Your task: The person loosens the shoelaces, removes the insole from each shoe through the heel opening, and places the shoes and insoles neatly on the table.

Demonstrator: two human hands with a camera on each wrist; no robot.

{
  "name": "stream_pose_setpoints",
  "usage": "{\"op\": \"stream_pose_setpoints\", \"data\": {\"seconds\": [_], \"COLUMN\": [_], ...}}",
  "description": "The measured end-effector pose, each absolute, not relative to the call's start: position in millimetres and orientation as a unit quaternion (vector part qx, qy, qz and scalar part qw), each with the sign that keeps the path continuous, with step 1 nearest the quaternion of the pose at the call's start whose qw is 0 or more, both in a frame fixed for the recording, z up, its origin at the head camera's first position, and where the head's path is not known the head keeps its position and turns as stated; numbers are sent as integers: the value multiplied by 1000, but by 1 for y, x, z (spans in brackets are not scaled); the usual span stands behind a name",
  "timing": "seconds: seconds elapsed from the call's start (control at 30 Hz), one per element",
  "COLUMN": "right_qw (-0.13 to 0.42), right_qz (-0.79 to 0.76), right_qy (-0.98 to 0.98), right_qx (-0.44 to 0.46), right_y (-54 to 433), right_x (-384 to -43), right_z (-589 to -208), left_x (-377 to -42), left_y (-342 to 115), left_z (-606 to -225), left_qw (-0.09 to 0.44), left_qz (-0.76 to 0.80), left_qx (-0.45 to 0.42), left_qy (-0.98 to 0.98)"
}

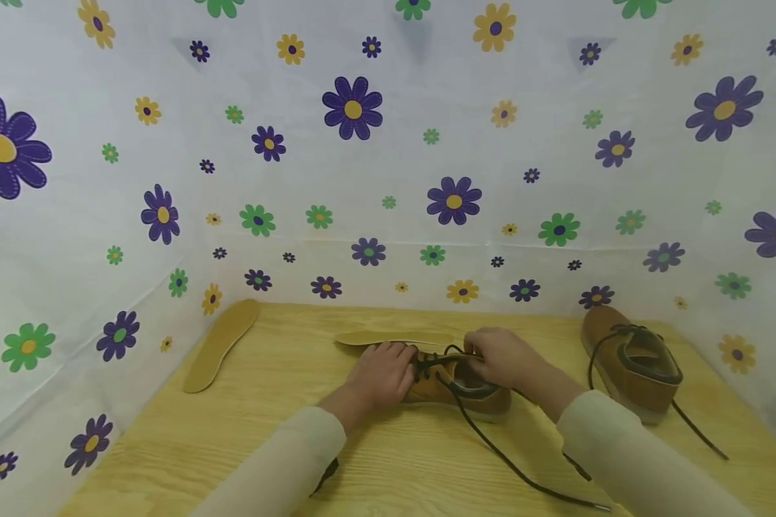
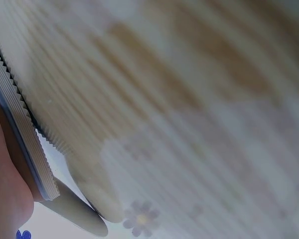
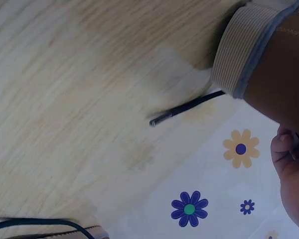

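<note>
A brown lace-up shoe [image 1: 488, 407] lies sideways on the table, toe to the left, its dark laces loose. My left hand [image 1: 381, 373] grips the toe end from above, fingers over the far side. At the collar, my right hand [image 1: 501, 357] has its fingers curled on the far edge of the shoe opening; the fingertips are partly hidden. In the left wrist view, the ribbed sole edge [image 2: 27, 117] runs beside the palm [image 2: 7, 184]. The right wrist view shows curled fingers [image 3: 286, 149] against the brown upper [image 3: 274, 79].
One tan insole [image 1: 394, 337] lies right behind the shoe, and another insole [image 1: 220, 348] lies at the left. A second brown shoe [image 1: 659, 391] stands at the right with a trailing lace. A long lace [image 1: 517, 470] stretches toward the front. Flowered sheeting [image 1: 388, 165] encloses the wooden table.
</note>
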State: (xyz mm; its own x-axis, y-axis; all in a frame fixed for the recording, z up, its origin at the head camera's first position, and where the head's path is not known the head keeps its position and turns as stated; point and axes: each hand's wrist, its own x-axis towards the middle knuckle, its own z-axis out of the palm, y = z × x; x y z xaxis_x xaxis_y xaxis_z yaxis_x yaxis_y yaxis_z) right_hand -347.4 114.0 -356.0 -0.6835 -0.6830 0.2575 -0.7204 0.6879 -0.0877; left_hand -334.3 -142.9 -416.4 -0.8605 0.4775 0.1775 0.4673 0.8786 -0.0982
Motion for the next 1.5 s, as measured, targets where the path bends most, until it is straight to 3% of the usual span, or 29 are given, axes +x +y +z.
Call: {"op": "stream_pose_setpoints", "data": {"seconds": [0.17,0.47,0.63,0.83,1.07,1.17,1.5], "right_qw": [132,105,107,99,102,100,112], "right_qz": [96,80,81,84,96,99,90], "right_qy": [-908,-914,-915,-920,-918,-917,-921], "right_qx": [385,383,380,370,372,372,361], "right_y": [111,104,107,111,109,109,110], "right_x": [-348,-346,-344,-341,-339,-338,-342], "right_z": [-360,-358,-360,-362,-369,-371,-363], "left_x": [-335,-334,-344,-361,-378,-382,-381], "left_y": [-146,-162,-176,-190,-209,-214,-210], "left_z": [-417,-415,-396,-384,-394,-401,-399], "left_qw": [125,229,253,200,32,-8,67], "left_qz": [17,59,93,118,12,-39,47], "left_qx": [-250,-293,-309,-275,-239,-249,-325], "left_qy": [-960,-926,-912,-933,-970,-968,-942]}}
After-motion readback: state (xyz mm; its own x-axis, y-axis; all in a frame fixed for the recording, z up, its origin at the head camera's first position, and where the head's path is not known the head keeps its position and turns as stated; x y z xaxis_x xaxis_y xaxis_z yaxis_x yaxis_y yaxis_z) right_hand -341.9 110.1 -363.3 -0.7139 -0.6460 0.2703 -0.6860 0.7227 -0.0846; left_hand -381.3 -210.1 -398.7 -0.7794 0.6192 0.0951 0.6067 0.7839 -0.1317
